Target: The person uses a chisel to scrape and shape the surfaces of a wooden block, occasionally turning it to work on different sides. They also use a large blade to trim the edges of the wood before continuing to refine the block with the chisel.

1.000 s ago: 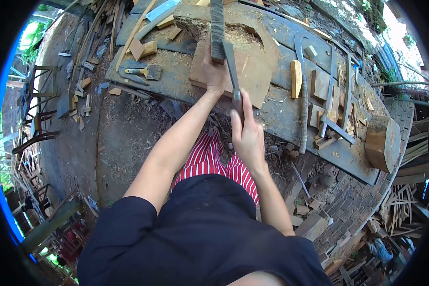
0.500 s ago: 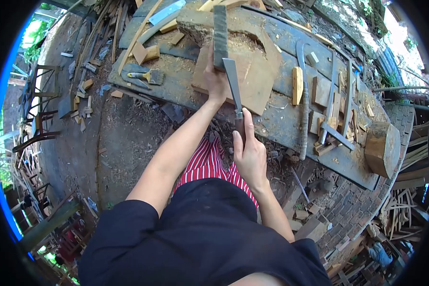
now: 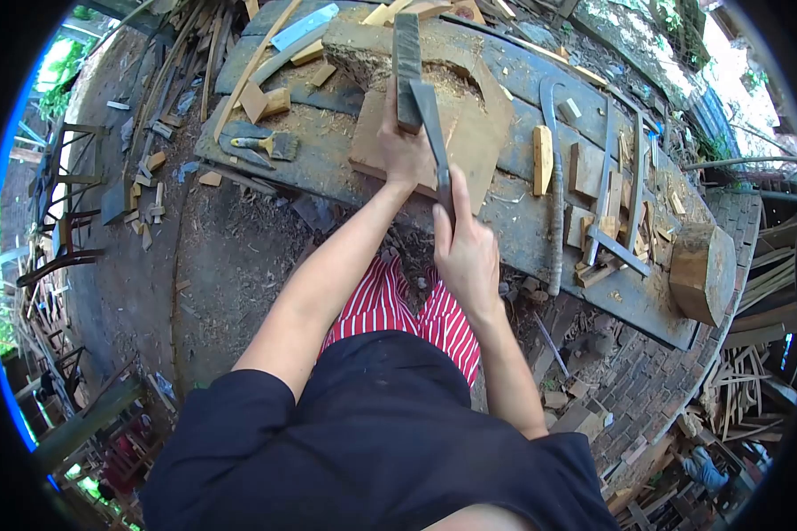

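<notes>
My left hand is wrapped round the lower part of a long, dark wooden block, which stands over a flat wooden board on the workbench. In my right hand is the handle of a knife with a long, wide blade, the index finger stretched along it. The blade points away from me, and its tip overlaps the block's right side near my left fingers. Behind the block lies a rough, hollowed piece of wood with shavings.
On the bench lie a brush at the left, a yellowish wood piece and a curved sickle at the right. A frame saw and a large wood block are farther right.
The knife and my right hand have moved up and slightly left, bringing the blade's tip higher along the block. The bench has shifted slightly left in view.
</notes>
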`<act>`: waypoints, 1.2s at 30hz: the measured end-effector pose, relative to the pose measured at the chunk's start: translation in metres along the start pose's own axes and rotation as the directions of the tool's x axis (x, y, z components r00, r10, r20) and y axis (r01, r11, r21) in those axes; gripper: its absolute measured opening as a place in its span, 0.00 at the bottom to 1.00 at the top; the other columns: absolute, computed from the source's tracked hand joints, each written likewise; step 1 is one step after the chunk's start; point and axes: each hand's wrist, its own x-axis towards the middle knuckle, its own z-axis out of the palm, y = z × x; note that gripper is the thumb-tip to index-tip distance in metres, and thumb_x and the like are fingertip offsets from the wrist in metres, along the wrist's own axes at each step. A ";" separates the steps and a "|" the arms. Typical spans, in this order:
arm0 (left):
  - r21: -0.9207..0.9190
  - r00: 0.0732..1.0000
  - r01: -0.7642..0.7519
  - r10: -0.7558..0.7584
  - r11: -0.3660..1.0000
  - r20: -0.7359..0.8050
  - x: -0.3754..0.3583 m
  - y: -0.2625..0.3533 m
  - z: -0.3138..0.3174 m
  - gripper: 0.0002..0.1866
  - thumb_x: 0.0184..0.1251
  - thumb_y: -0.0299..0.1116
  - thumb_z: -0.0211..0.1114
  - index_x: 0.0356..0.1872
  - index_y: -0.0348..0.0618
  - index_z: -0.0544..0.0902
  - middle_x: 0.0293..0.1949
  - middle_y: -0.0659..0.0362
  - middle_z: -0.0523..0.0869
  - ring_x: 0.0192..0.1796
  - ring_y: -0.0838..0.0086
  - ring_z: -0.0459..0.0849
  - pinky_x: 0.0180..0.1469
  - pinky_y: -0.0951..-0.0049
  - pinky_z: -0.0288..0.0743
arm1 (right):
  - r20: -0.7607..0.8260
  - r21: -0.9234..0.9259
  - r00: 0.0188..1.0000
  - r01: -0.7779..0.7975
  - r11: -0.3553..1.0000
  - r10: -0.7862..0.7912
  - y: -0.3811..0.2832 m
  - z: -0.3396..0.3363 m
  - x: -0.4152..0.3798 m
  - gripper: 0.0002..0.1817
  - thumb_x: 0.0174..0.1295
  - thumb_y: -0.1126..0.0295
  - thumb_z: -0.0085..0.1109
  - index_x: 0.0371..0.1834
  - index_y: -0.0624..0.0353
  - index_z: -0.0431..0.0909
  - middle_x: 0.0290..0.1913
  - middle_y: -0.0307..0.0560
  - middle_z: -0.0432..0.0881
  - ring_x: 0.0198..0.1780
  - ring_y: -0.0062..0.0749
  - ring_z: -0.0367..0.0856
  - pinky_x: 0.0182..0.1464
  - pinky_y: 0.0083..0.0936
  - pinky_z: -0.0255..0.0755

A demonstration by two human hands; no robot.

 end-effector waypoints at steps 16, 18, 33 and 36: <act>-0.005 0.986 0.161 -0.160 0.987 0.044 -0.002 0.000 -0.003 0.38 0.67 0.27 0.67 0.77 0.46 0.60 0.55 0.53 0.86 0.52 0.73 0.86 0.53 0.72 0.79 | 0.050 0.022 0.998 -0.040 0.999 0.038 -0.003 -0.008 0.014 0.31 0.72 0.65 0.51 0.77 0.47 0.55 0.29 0.66 0.83 0.31 0.64 0.83 0.33 0.54 0.76; -0.053 0.994 0.104 -0.103 0.993 0.020 -0.003 0.004 0.000 0.38 0.68 0.27 0.67 0.77 0.45 0.61 0.54 0.52 0.86 0.52 0.73 0.86 0.52 0.72 0.79 | 0.053 0.029 0.998 -0.033 0.999 0.031 -0.005 -0.009 0.010 0.32 0.72 0.65 0.51 0.78 0.47 0.54 0.30 0.66 0.83 0.31 0.64 0.83 0.33 0.54 0.76; -0.008 0.974 0.214 -0.212 0.977 0.082 -0.002 0.008 -0.010 0.39 0.65 0.21 0.64 0.78 0.47 0.59 0.50 0.53 0.86 0.46 0.72 0.87 0.48 0.72 0.80 | 0.079 -0.040 0.996 -0.033 0.999 0.036 -0.013 -0.017 -0.016 0.32 0.72 0.67 0.51 0.78 0.46 0.55 0.30 0.68 0.83 0.34 0.64 0.85 0.35 0.52 0.75; -0.051 0.975 0.218 -0.216 0.975 0.041 0.000 0.009 -0.006 0.40 0.65 0.21 0.65 0.78 0.48 0.59 0.49 0.53 0.86 0.46 0.70 0.87 0.48 0.70 0.81 | 0.098 -0.107 0.994 -0.036 0.994 0.046 -0.012 -0.013 -0.010 0.33 0.71 0.65 0.52 0.79 0.45 0.54 0.31 0.65 0.84 0.34 0.61 0.85 0.35 0.51 0.77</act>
